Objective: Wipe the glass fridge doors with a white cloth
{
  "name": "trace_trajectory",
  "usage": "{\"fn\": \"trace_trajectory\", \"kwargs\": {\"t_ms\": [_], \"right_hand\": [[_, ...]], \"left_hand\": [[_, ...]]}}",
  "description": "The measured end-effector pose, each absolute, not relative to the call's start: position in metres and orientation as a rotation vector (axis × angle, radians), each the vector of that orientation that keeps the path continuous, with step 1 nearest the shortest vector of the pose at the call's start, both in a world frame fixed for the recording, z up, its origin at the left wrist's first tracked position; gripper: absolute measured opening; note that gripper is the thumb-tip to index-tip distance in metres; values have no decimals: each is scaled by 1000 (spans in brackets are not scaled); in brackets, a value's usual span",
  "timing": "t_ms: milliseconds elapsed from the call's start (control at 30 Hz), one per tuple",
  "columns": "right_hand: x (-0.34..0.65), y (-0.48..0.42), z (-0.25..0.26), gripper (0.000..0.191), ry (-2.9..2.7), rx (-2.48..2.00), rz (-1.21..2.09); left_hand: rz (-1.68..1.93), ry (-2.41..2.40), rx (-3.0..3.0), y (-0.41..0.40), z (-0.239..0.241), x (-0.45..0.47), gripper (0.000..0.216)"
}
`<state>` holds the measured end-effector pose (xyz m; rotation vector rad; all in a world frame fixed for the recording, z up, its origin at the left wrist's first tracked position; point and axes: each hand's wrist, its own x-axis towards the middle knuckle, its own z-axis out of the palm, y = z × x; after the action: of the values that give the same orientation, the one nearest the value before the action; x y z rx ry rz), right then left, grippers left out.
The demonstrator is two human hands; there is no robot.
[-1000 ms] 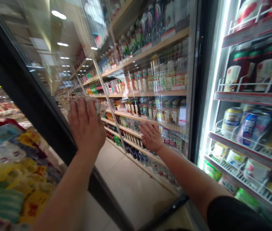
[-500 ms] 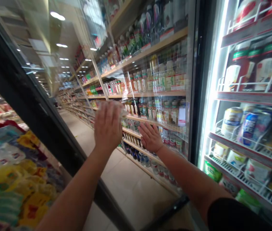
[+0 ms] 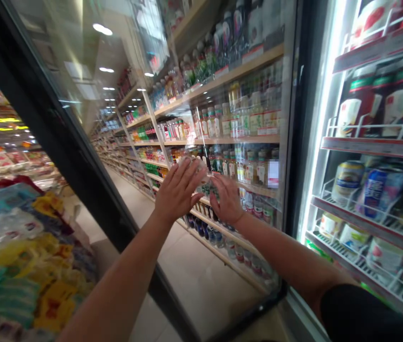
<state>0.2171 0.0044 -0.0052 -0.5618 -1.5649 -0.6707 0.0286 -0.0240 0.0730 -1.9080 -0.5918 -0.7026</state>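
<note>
My left hand (image 3: 177,192) lies with its fingers outstretched over a crumpled whitish wipe (image 3: 200,166), holding it flat at the glass door (image 3: 187,266). Part of the wipe is covered by the fingers, and I cannot tell whether it is paper or cloth. Just to the right, my right hand (image 3: 227,198) is at the same pane, its fingers apart and slightly bent. Its fingertips come close to the wipe's edge; whether they touch it I cannot tell. The door stands open, with a dark frame (image 3: 91,178) slanting down on the left.
On the right is a lit fridge with wire-fronted shelves (image 3: 369,145) of bottles, cans (image 3: 376,192) and cups. Wooden shelves of bottles (image 3: 223,140) show in the glass. Piled packaged goods (image 3: 19,266) lie at the left. Pale floor tiles (image 3: 176,304) stretch below.
My left hand has moved right across the glass with the wipe, closer to my right hand. The right hand's fingers are now more bent and upright. The view has shifted slightly.
</note>
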Motion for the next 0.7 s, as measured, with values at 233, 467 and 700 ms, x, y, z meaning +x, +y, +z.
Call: {"fn": "trace_trajectory", "kwargs": {"t_ms": [233, 467, 700], "right_hand": [[179, 5, 42, 55, -1877, -455, -652], [217, 14, 45, 45, -1954, -549, -853], [278, 40, 37, 58, -1696, -637, -732]], "left_hand": [[-976, -391, -1963, -16, 71, 20, 71], [-1079, -716, -1725, -25, 65, 25, 71], [-1051, -991, -1748, -26, 66, 46, 74]]}}
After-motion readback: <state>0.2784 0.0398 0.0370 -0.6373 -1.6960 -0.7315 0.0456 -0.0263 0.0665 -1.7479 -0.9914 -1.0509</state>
